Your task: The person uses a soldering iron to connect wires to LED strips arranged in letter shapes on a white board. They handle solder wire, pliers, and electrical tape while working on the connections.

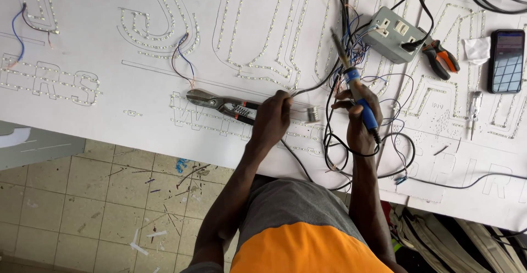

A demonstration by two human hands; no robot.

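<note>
Orange-and-grey shirt [296, 234] is leaning over the white surface [110, 86]; left hand [272, 120] is pinching a thin wire [307, 89] above the snips [219, 104], right hand [354, 122] is gripping the blue-handled soldering iron [357, 89], tip raised. Soldering looks underway; the tip probably needs bringing to that wire.

White board [99, 42] carried LED outlines [156, 34] with short red/blue leads [184, 59]. Grey socket box [392, 34] sat top right, black plug in it. Orange-handled pliers [442, 59] lay just beside the box, then a crumpled tissue [476, 49] and a phone [506, 60]. Screwdriver [474, 111] lay below the phone. Tiled floor [82, 207] under the board was littered with wire offcuts.
</note>
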